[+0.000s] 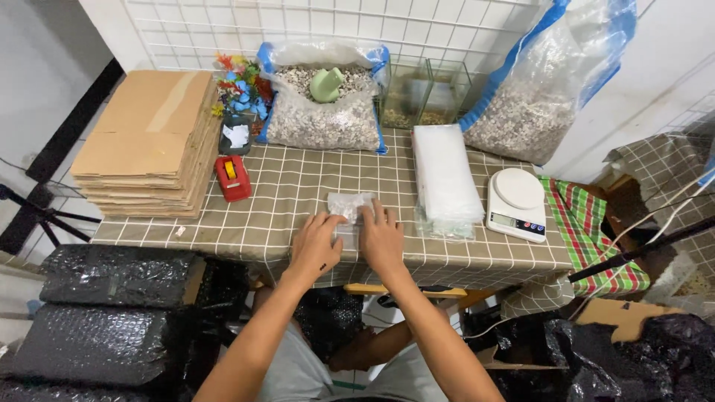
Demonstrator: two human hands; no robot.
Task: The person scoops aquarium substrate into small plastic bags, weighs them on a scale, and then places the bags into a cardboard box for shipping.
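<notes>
Both hands are flat on a small clear plastic bag (347,212) at the near edge of the checked surface (290,186). The left hand (316,246) and right hand (382,240) have fingers spread, pressing down rather than pinching, with the bag poking out just past the fingertips. Looks like the flattening or sealing step to me. The next move probably needs a firm, even press along the bag. The stack of empty bags (445,179) sits just right of the right fingers, with the white scale (517,195) beyond it.
</notes>
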